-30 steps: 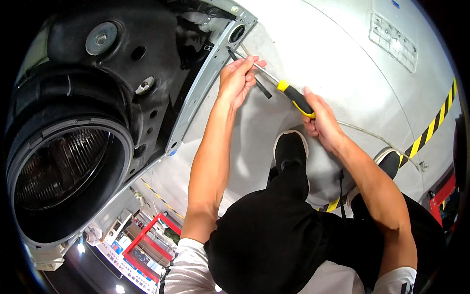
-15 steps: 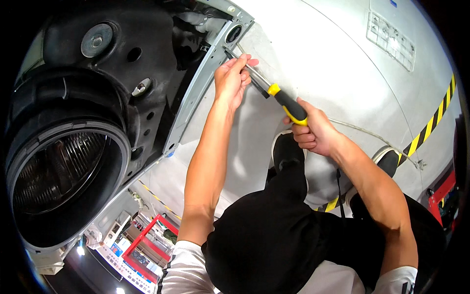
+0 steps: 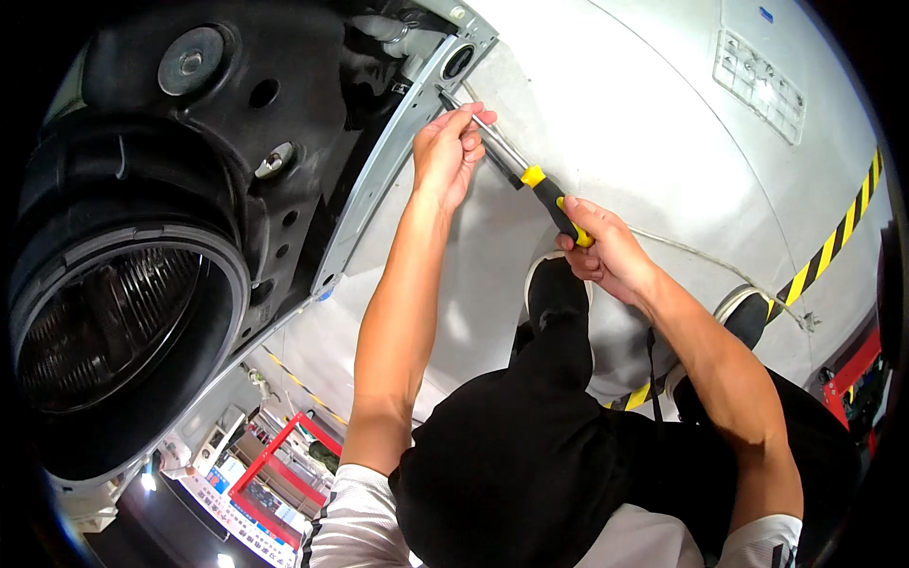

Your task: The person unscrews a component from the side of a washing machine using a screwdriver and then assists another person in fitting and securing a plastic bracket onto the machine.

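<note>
- Now the screwdriver [image 3: 532,176], with its black and yellow handle, lies just above the middle of the frame, slanting from upper left down to lower right.
- The right hand [image 3: 611,254], right of centre, has its grip wrapped round the lower end of that handle, thumb along the top.
- The left hand [image 3: 447,153], upper centre, has its grip pinched on the metal shaft near the far end.
- A dark strip [image 3: 512,177] runs alongside, just below the shaft; whether the left fingers also hold it, I cannot tell.
- The shaft's far end reaches the grey metal edge [image 3: 379,180] of the machine; whether it sits on a screw is too small to tell.
- Left of that edge, a big black ring [image 3: 239,295] fills the lower left, and a bolt with a wide washer [image 3: 191,61] shows in the upper left.
- Across the right side, a thin cable [image 3: 696,254] lies on the pale floor [image 3: 625,114], near yellow and black striped tape [image 3: 833,241].
</note>
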A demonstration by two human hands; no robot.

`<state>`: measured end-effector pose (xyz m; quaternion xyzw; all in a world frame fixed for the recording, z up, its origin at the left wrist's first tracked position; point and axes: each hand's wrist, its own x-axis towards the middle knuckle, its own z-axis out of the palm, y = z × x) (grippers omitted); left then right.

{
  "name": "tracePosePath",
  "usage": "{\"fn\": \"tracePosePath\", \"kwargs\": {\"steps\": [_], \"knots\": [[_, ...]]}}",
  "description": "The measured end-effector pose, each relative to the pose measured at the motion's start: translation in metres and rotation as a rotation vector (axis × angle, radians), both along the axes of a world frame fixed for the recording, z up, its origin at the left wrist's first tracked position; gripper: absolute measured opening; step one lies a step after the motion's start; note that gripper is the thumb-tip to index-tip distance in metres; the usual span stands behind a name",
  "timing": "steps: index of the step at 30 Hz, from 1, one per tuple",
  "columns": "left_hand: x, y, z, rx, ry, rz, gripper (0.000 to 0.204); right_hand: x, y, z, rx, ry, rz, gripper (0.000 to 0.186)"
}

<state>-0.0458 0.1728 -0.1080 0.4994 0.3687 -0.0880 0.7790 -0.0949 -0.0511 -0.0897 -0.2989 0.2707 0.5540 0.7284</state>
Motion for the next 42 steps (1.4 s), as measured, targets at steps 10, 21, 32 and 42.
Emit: {"fn": "tracePosePath", "kwargs": {"steps": [10, 21, 32, 42], "knots": [[0.001, -0.001, 0.0, 0.012, 0.008, -0.027, 0.02, 0.006, 0.009, -0.006, -0.497, -0.643, 0.13, 0.029], [-0.011, 0.007, 0.015, 0.008, -0.018, 0.241, 0.033, -0.004, 0.012, -0.02, -0.497, -0.728, 0.186, 0.029], [-0.01, 0.01, 0.012, -0.232, -0.006, 0.262, 0.022, 0.002, -0.029, -0.026, -0.552, -0.609, 0.059, 0.033], [0.003, -0.011, 0.014, -0.191, -0.064, 0.197, 0.022, 0.017, -0.034, -0.008, -0.53, -0.517, -0.009, 0.038]]}}
